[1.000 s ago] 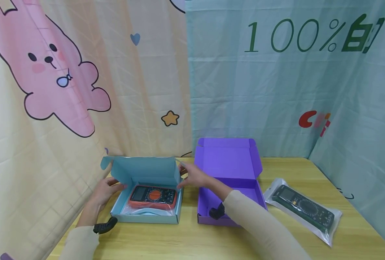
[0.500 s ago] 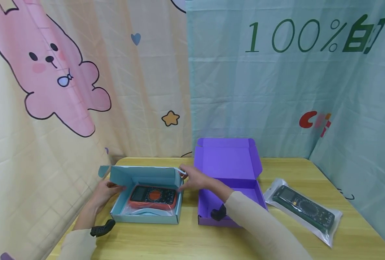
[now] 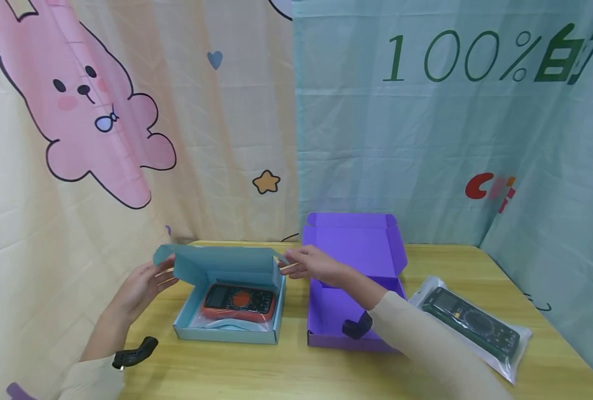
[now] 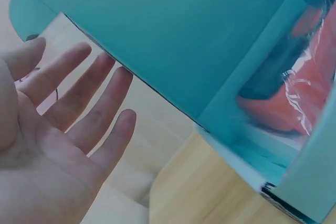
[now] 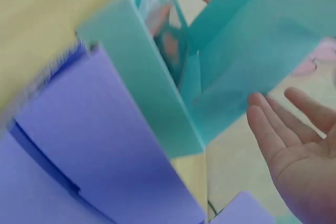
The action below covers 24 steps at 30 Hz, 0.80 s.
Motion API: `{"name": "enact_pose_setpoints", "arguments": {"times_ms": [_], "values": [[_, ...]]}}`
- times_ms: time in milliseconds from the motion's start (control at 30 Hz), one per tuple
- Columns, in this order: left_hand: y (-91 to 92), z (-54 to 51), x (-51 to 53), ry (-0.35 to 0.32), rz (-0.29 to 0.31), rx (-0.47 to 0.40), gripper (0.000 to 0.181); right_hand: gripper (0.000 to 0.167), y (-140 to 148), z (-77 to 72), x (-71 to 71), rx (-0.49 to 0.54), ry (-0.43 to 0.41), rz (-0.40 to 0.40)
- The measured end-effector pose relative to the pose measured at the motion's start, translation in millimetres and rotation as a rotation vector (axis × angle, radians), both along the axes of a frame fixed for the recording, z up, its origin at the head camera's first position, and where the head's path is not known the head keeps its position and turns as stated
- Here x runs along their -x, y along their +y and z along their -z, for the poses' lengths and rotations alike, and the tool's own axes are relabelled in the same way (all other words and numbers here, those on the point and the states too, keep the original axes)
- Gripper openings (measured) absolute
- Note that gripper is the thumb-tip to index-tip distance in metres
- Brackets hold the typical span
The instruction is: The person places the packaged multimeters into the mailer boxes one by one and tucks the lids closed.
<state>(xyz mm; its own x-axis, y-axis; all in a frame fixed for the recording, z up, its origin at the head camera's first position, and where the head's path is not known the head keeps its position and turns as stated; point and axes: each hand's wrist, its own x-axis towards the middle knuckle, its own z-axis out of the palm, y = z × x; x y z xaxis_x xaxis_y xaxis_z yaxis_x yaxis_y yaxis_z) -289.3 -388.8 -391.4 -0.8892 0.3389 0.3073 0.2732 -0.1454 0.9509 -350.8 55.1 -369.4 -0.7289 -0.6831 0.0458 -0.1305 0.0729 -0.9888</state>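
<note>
A light blue cardboard box point(image 3: 226, 336) stands on the table with its lid point(image 3: 226, 261) partly raised. Inside lies a red multimeter point(image 3: 240, 300) with a black face and an orange dial, in clear plastic. At the lid's left side is my left hand point(image 3: 138, 290), palm up, fingers extended, their tips at the edge of the side flap point(image 4: 157, 30). My right hand point(image 3: 316, 263) is at the lid's right side. In the right wrist view its fingers point(image 5: 286, 121) are fairly straight, fingertips close to the lid's edge; contact is hard to tell.
Right of the blue box, an open purple box point(image 3: 353, 244) stands beneath my right forearm. Farther right lies a green and black multimeter point(image 3: 471, 322) in a clear bag. Printed curtains point(image 3: 226, 139) hang behind the wooden table point(image 3: 216, 372).
The blue lid dropped lower, then rose a little. My left hand moved left and up from the box's side to the lid flap. My right hand rose slightly and its fingers straightened.
</note>
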Motion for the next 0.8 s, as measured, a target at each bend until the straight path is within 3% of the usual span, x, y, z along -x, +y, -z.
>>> {"name": "enact_pose_setpoints", "arguments": {"times_ms": [133, 200, 300, 400, 467, 667, 800], "values": [[-0.5, -16.3, -5.2, -0.003, 0.08, -0.084, 0.047, 0.07, 0.6, -8.1, -10.2, 0.046, -0.084, 0.017], [0.5, -22.0, -6.6, -0.012, 0.093, -0.101, 0.053, 0.076, 0.6, -10.9, -14.5, 0.051, -0.099, 0.026], [4.8, -28.0, -8.9, -0.028, 0.048, -0.058, 0.053, 0.079, -1.2, -15.0, -21.8, 0.034, -0.076, 0.029], [9.1, -31.0, -11.9, -0.042, -0.018, 0.005, 0.047, 0.071, -4.5, -16.5, -28.4, 0.007, -0.03, 0.033], [9.8, -30.7, -14.3, -0.04, -0.021, 0.009, 0.043, 0.064, -6.4, -14.1, -30.8, -0.006, 0.005, 0.042], [-0.7, -20.7, -17.9, -0.003, 0.113, -0.017, 0.048, 0.048, -10.4, -4.3, -38.6, -0.068, 0.116, 0.105], [-8.4, -14.1, -18.3, 0.022, 0.206, -0.003, 0.051, 0.049, -12.9, -3.0, -45.4, -0.148, 0.179, 0.141]]}}
